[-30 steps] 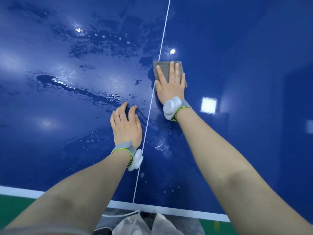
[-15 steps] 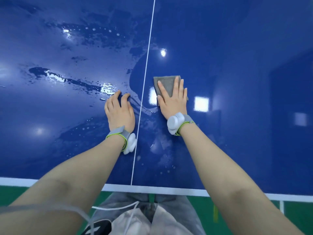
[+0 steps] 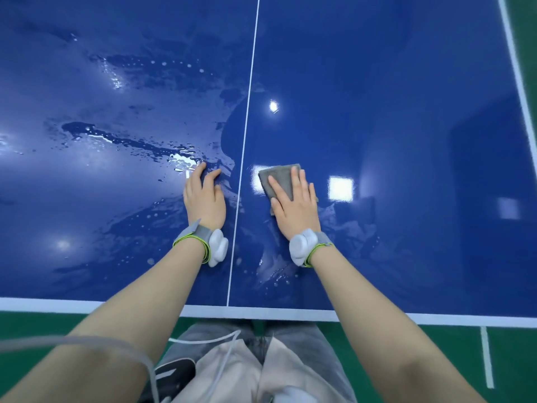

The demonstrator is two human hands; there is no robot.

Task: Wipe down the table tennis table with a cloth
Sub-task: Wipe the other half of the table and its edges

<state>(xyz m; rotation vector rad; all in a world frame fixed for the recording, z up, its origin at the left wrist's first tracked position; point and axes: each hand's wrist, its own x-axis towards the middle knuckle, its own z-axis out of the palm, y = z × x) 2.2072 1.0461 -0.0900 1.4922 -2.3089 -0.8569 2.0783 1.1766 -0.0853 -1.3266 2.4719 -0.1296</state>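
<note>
On the blue desk [image 3: 406,141], right of the white centre line [image 3: 247,126]: grey cloth [image 3: 279,180], lying flat, near the front edge. Pinned under the right hand [image 3: 293,205], palm down, fingers [image 3: 296,181] straight and slightly spread over the near half of the cloth; far-left corner of the cloth showing beyond the fingertips, a small strip showing beside the thumb. No curl or pinch seen, pressing flat only. Left of the centre line, just beside it: left hand [image 3: 205,197], also palm down and flat on the bare surface, fingers straight and close together, holding nothing. Both hands roughly level with each other, well apart from the front edge. Grey bands with green trim and white pods on both wrists: left one [image 3: 203,242], right one [image 3: 308,247]. Wet streaks and droplets [image 3: 122,138] across the left half, the brightest patch just beyond the left fingertips; thinner smears [image 3: 276,271] near the right wrist. Right half mostly glossy, with square light reflections [image 3: 341,189] beside the cloth. White border strip [image 3: 87,305] along the front edge, second one [image 3: 514,62] along the right side. Green floor [image 3: 450,359] below, with a white marking. Thin white cable [image 3: 209,341] across the person's grey and light clothing at bottom centre.
</note>
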